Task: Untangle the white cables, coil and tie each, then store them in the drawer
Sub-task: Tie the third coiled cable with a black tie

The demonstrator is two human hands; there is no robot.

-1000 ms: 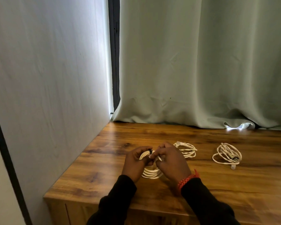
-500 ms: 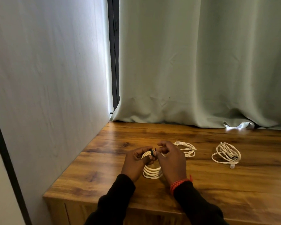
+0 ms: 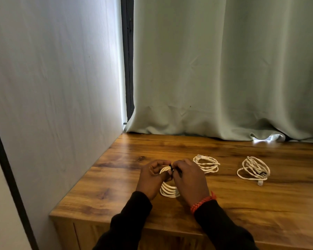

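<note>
1. Two black sleeves are reaching in from the near edge, the right wrist wearing an orange-red bracelet.
2. The left hand and the right hand are meeting over a coiled white cable that is lying near the front of the wooden desk top; the coil's loops are showing between the two palms.
3. Both hands are curling their fingers and pinching a thin black tie at the top of that coil, the left from one side, the right from the other.
4. Just beyond the right hand, a second coiled cable is lying flat on the wood.
5. Well to its right, a third coil is resting with a dark tie across it and one plug end trailing toward the viewer.
6. At the back, a pale green curtain is hanging down to the desk, with a pale wall standing on the left.
</note>
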